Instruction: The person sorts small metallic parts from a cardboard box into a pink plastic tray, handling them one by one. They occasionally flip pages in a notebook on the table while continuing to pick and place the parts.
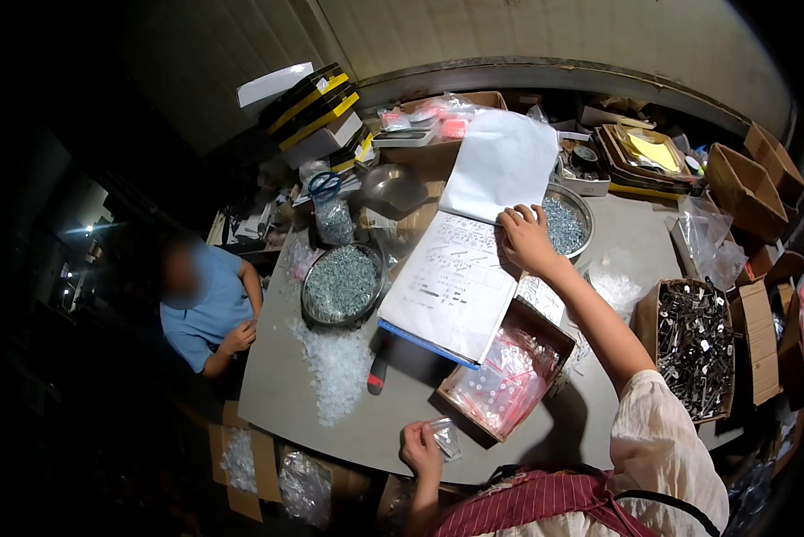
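Note:
An open notebook [453, 288] with handwritten lower pages and a blank upper page lies tilted over the middle of the table. My right hand [529, 240] reaches across to its fold, fingers apart and resting on the paper. Down at the table's near edge, my left hand [422, 450] is closed on a small clear plastic bag [446, 438]; the bag's contents are too small to make out. Between my hands, partly under the notebook, stands a cardboard box [558, 345] of small clear bags with red edges [500, 383].
Bowls of small metal screws [341, 283] [565, 224] flank the notebook. White plastic pieces [337, 367] are heaped at left, near a red-and-black handle [377, 383]. At right is a carton of dark metal parts [693, 349]. A person in blue [207, 300] sits at the left.

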Demonstrator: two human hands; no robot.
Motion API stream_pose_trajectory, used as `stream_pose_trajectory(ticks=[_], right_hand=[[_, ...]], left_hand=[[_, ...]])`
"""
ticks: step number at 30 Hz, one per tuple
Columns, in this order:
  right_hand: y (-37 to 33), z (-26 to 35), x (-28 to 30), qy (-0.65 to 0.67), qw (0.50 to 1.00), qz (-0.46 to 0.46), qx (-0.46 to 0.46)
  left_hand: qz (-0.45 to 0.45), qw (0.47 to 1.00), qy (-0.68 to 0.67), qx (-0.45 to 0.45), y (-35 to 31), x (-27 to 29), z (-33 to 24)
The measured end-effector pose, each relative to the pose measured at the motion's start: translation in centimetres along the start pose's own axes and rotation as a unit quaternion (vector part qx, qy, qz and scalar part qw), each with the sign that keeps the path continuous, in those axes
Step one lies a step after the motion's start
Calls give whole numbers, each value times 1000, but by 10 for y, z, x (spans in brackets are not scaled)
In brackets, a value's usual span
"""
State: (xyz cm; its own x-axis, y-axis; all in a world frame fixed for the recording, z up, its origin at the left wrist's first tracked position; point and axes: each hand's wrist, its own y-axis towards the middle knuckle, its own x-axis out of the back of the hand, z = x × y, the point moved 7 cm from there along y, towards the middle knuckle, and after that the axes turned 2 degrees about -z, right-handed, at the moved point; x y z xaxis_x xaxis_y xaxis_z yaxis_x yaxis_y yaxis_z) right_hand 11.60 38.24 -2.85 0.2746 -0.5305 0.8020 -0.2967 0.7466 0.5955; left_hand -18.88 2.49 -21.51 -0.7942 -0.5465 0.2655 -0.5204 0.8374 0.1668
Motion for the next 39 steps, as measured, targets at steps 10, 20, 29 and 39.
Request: stream_pose_trajectory(ticks=[10, 20, 29, 39], right_hand=[[-30, -40, 9, 18, 996, -8, -83], [-113, 59, 92, 247, 966, -76, 34], [-232, 164, 129, 593, 732, 324, -88], [-286, 124, 145, 676, 646, 227, -273]], left_hand=[[14, 1000, 23, -1, 0, 1, -3], [11, 987, -111, 113, -1, 1, -1], [105, 943, -309, 67, -10, -47, -161], [241, 896, -347, 142, -38, -84, -197]])
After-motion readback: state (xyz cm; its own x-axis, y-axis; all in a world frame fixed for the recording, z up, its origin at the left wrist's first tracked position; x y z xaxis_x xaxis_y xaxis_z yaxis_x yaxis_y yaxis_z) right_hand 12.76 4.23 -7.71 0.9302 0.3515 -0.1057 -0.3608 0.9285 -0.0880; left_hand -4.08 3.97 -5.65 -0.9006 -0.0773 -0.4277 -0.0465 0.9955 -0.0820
